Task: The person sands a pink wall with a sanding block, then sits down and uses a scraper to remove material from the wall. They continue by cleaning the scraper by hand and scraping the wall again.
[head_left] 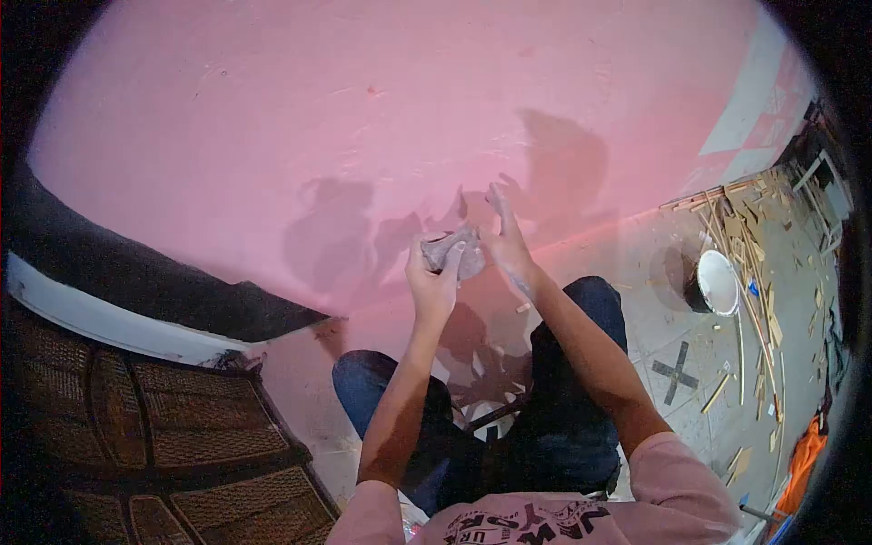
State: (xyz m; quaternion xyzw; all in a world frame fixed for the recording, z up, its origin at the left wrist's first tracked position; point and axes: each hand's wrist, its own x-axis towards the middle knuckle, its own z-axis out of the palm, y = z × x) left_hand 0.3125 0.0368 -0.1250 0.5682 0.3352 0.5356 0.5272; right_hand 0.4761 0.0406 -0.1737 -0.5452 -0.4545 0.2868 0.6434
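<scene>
In front of the pink wall (363,109), my left hand (435,283) is wrapped round a greyish, crumpled-looking piece (470,261), its thumb lying across it. What the piece is made of cannot be made out. Just to the right, my right hand (509,243) is raised with its fingers apart, its lower edge close beside the piece. Pale dust or paste marks both hands. Shadows of the hands fall on the wall behind.
A white bucket (718,282) stands on the tiled floor at the right, beside scattered wood strips (747,245). Black tape forms a cross (675,372) nearer me. Dark woven furniture (204,413) is at the lower left. Orange cloth (803,463) lies far right.
</scene>
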